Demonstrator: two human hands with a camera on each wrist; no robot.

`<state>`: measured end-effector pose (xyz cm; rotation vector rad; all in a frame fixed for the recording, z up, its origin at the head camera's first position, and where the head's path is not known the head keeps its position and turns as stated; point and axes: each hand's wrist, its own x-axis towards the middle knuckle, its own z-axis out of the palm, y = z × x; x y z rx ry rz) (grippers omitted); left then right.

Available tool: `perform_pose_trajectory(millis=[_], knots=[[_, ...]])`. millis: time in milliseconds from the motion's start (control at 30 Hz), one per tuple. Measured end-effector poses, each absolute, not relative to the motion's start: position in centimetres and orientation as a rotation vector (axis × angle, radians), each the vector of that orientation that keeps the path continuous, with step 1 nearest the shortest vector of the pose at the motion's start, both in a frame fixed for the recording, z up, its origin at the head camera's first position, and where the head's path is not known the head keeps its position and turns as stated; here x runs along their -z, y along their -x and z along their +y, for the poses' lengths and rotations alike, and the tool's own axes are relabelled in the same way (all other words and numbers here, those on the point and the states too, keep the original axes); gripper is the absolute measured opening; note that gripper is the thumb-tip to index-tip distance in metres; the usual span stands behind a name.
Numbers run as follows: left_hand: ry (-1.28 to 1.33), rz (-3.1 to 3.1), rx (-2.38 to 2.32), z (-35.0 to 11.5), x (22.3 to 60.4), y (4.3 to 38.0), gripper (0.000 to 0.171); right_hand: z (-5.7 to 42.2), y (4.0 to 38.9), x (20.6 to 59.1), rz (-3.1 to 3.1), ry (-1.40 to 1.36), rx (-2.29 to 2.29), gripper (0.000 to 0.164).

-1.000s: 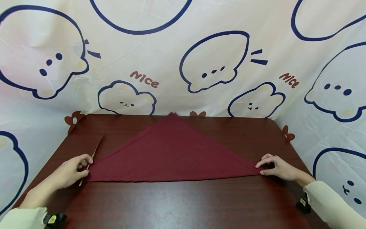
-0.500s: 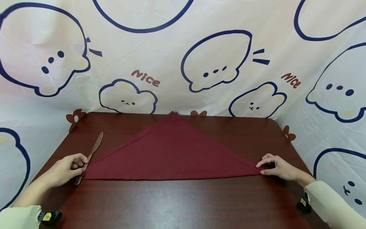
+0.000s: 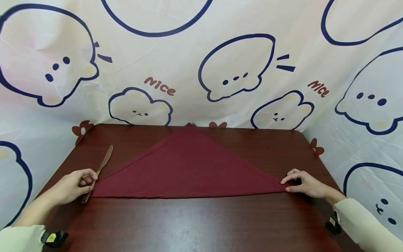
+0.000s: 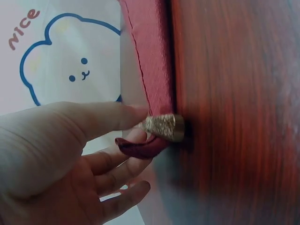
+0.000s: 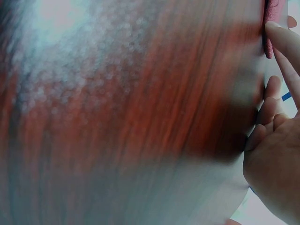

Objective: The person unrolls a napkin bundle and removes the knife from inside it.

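A dark red cloth napkin (image 3: 189,168) lies folded as a wide triangle, its point toward the far side. At its left corner my left hand (image 3: 70,185) pinches a gold table knife (image 3: 106,159) between thumb and fingers, along with the napkin's tip. The left wrist view shows the patterned knife handle (image 4: 168,127) crossing over the cloth, whose tip curls up against the fingers. My right hand (image 3: 306,183) pinches the opposite corner with thumb and forefinger; the right wrist view catches only a sliver of the napkin (image 5: 275,10) under the fingertips.
Everything rests on a dark brown wooden table (image 3: 195,224) with rounded far corners. A pale sheet (image 3: 182,63) printed with blue-outlined cartoons hangs behind and at both sides. Black wrist cameras, including the left one (image 3: 55,239), sit at the cream sleeves (image 3: 366,220).
My left hand has shifted slightly left with the knife and the napkin's left corner. The knife has turned from edge-on to show its broad blade. My right hand keeps its place.
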<state>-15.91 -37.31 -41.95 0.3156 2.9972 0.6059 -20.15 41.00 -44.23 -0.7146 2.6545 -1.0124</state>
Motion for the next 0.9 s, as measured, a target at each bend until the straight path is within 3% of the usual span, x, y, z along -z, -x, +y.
perform_pose_trajectory(millis=[900], knots=[[-0.186,2.975,-0.543,-39.7,42.8,15.7,0.015,41.4,20.0,44.6,2.621,0.711,1.028,0.018]])
